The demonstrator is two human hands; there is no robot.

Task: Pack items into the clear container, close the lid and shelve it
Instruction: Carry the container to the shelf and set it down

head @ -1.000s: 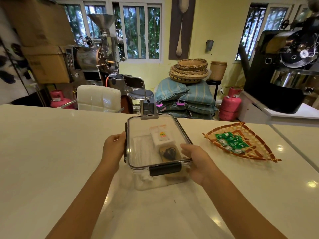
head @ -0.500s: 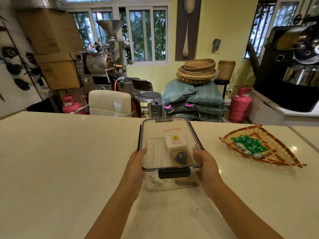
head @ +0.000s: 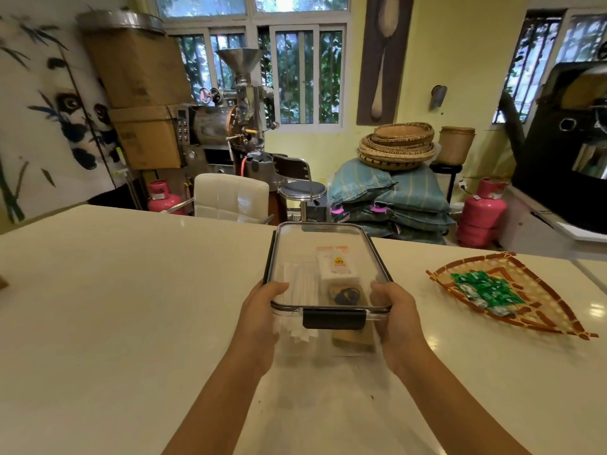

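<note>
The clear container (head: 297, 257) is in the middle of the view over the white counter (head: 115, 307), its clear lid on and the black latch (head: 334, 318) at the near end down. Through the lid I see white sachets, a white packet with an orange label (head: 338, 266) and a dark item on a brown piece. My left hand (head: 261, 315) grips the near left corner, thumb on the lid. My right hand (head: 395, 311) grips the near right corner the same way. The container looks lifted slightly off the counter.
A fan-shaped woven tray (head: 542, 318) with several green sachets (head: 486, 290) lies on the counter to the right. Beyond the counter stand a white chair (head: 230, 197), a stool, stacked sacks with baskets, pink gas cylinders (head: 481, 213) and roasting machines.
Both hands have slid from the container's sides to its near corners. The view has tilted up and to the left, and the container sits nearer to me.
</note>
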